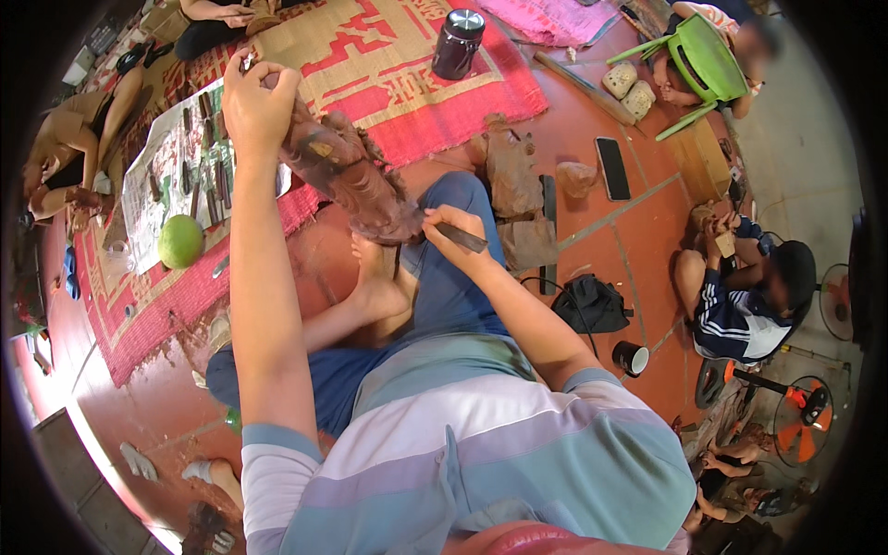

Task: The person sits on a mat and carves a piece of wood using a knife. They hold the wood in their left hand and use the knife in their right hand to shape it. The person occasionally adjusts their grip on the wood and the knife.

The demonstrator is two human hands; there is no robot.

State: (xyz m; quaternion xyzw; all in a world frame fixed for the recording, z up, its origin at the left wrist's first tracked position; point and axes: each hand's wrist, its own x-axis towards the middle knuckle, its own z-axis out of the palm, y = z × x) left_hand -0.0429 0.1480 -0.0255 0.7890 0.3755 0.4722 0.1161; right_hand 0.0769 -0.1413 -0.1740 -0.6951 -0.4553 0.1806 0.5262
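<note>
A reddish-brown carved wooden figure (347, 171) lies slanted in front of me, its lower end by my bare foot and jeans. My left hand (259, 104) is closed beside the figure's upper end. A small shiny bit shows at its fingertips, but I cannot make out what it holds. My right hand (455, 239) grips a carving chisel (465, 239) near the figure's lower end; its flat dark shaft sticks out past the fingers, and the other end is hidden.
Several carving tools (222, 180) lie on a sheet at left, near a green melon-like fruit (180, 242). A dark jar (458, 44) stands on the red mat (407, 129). To the right are wood blocks (513, 176), a phone (612, 169) and a cup (631, 358). Other people sit around.
</note>
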